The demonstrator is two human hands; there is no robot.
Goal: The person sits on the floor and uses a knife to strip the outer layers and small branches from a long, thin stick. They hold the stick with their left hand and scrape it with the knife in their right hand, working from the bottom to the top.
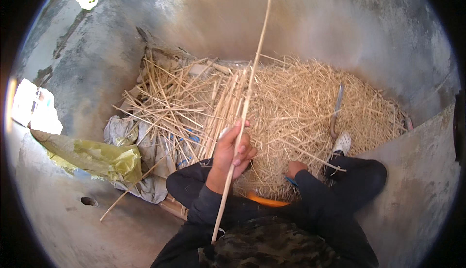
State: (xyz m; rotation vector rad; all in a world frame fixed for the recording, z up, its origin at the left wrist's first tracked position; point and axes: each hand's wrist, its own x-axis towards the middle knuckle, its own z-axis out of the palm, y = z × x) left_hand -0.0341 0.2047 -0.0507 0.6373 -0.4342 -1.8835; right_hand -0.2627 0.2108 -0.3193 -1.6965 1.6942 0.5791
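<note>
My left hand [232, 149] is closed round a long pale stick [250, 83], which slants up and away from my lap toward the far wall. The stick looks peeled and has small knots along it. My right hand [295, 168] is curled low over the straw in front of my lap. A bit of something blue [291, 180] shows beside its fingers; the rest is hidden. Beneath and beyond both hands spreads a heap of dry straw-like shavings [301, 108]. A bundle of straight sticks [225, 108] lies just beyond my left hand.
Loose sticks [170, 103] lie crisscrossed at the left. A sickle-like blade with a curved handle [336, 112] rests on the shavings near a white shoe [342, 143]. Yellow plastic sheeting [107, 159] hangs at the left, and something orange [267, 200] shows by my lap. Grey walls [233, 25] surround the space.
</note>
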